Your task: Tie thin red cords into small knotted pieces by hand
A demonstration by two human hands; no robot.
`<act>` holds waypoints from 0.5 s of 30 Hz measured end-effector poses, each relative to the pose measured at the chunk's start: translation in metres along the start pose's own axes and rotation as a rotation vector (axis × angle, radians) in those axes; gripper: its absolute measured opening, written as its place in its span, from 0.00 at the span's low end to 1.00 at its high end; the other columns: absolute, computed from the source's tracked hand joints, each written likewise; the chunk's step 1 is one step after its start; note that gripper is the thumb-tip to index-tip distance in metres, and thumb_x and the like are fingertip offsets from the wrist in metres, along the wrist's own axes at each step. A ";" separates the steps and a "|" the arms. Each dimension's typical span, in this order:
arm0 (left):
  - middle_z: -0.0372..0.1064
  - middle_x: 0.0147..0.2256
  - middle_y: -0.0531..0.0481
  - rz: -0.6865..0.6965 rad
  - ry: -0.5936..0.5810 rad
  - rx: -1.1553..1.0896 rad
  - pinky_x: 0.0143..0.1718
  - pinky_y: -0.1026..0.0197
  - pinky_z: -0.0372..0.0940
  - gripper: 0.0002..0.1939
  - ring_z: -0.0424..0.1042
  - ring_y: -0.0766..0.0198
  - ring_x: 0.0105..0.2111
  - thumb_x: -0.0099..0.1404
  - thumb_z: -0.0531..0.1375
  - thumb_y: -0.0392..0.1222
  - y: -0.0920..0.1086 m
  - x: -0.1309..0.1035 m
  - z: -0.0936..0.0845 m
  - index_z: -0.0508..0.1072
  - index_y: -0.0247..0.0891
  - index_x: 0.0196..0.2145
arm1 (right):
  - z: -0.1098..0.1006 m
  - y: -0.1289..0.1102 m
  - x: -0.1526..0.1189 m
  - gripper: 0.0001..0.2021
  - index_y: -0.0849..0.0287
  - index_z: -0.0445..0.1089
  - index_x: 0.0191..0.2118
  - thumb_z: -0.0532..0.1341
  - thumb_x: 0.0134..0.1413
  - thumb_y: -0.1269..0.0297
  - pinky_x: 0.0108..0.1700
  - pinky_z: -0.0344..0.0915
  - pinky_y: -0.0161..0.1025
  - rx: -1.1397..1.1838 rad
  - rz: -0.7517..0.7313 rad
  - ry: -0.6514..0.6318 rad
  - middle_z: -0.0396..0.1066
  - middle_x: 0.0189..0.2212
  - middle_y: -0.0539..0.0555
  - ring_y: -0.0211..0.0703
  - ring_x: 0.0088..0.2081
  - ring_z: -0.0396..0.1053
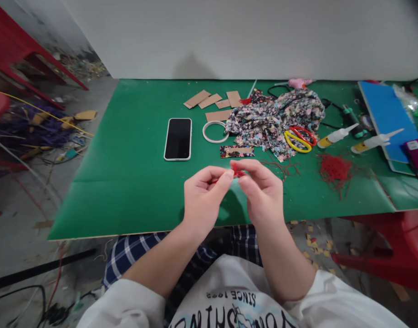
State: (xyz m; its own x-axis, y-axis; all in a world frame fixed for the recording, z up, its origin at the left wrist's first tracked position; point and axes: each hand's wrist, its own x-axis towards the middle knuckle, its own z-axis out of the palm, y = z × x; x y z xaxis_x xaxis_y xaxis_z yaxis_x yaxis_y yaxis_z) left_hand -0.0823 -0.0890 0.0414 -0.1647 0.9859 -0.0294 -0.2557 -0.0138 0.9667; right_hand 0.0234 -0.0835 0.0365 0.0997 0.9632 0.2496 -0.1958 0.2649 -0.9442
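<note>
Close together over the front of the green table, my left hand (205,193) and my right hand (263,189) both pinch a small bundle of red thread (239,173). Much of the thread is hidden by the fingers. Just beyond them lies a narrow cardboard strip (241,151) with floral cloth around its edges. Several loose red strands (284,167) rest near my right hand, and a tangled heap of red thread (335,171) sits farther right.
A phone (178,140) lies left of a roll of white tape (215,131). Cardboard pieces (197,99) are behind. Crumpled floral fabric (280,114) has yellow-and-red scissors (299,139) on it. Two glue bottles (337,135), a blue board (383,120) and a pink glue gun (299,83) stand right.
</note>
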 end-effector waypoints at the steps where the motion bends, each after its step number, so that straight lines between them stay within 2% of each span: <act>1: 0.64 0.18 0.57 0.009 -0.003 0.014 0.15 0.71 0.52 0.09 0.53 0.77 0.14 0.55 0.65 0.45 0.000 0.000 0.001 0.75 0.37 0.25 | 0.001 0.000 0.000 0.07 0.51 0.75 0.36 0.66 0.47 0.63 0.42 0.70 0.39 0.002 0.003 -0.013 0.74 0.35 0.49 0.38 0.39 0.71; 4: 0.66 0.18 0.56 0.062 0.007 0.081 0.16 0.71 0.54 0.08 0.56 0.76 0.15 0.55 0.65 0.44 -0.001 -0.003 0.003 0.75 0.36 0.24 | 0.003 -0.001 -0.001 0.02 0.53 0.74 0.29 0.66 0.47 0.67 0.40 0.69 0.36 0.023 0.002 0.048 0.72 0.30 0.47 0.35 0.35 0.70; 6: 0.66 0.18 0.56 0.099 0.012 0.120 0.17 0.72 0.55 0.08 0.57 0.76 0.16 0.56 0.64 0.43 0.000 -0.004 0.004 0.75 0.36 0.24 | 0.004 -0.001 0.000 0.02 0.54 0.72 0.27 0.66 0.47 0.67 0.37 0.68 0.33 0.033 0.012 0.084 0.71 0.27 0.46 0.33 0.32 0.69; 9: 0.66 0.18 0.56 0.102 0.005 0.135 0.17 0.71 0.55 0.08 0.57 0.76 0.16 0.56 0.64 0.42 0.000 -0.003 0.005 0.75 0.37 0.24 | 0.002 0.000 0.001 0.06 0.56 0.69 0.26 0.67 0.46 0.64 0.33 0.66 0.31 0.037 0.050 0.132 0.68 0.25 0.46 0.32 0.29 0.67; 11: 0.66 0.18 0.56 0.064 -0.005 0.108 0.17 0.71 0.54 0.09 0.57 0.76 0.16 0.56 0.63 0.44 -0.001 -0.002 0.004 0.75 0.37 0.24 | 0.000 0.001 0.002 0.08 0.56 0.68 0.26 0.65 0.49 0.59 0.33 0.67 0.33 0.049 0.082 0.154 0.68 0.25 0.46 0.33 0.29 0.67; 13: 0.65 0.18 0.56 0.016 -0.021 0.070 0.17 0.70 0.54 0.09 0.56 0.76 0.16 0.56 0.63 0.46 -0.003 -0.001 0.003 0.74 0.37 0.24 | -0.002 0.001 0.003 0.11 0.55 0.70 0.29 0.60 0.53 0.53 0.36 0.68 0.35 0.071 0.104 0.133 0.70 0.27 0.48 0.35 0.31 0.68; 15: 0.65 0.18 0.57 -0.016 -0.036 0.045 0.17 0.70 0.53 0.10 0.54 0.76 0.15 0.56 0.64 0.47 -0.003 0.000 0.002 0.74 0.37 0.25 | -0.004 0.001 0.004 0.13 0.54 0.73 0.35 0.57 0.55 0.51 0.38 0.69 0.37 0.082 0.132 0.051 0.72 0.30 0.50 0.36 0.34 0.70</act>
State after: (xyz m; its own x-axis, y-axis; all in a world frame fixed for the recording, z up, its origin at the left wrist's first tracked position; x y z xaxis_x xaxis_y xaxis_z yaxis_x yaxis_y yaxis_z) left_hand -0.0793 -0.0884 0.0387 -0.1267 0.9913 -0.0365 -0.2149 0.0085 0.9766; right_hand 0.0276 -0.0799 0.0354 0.1171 0.9868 0.1114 -0.2888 0.1412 -0.9469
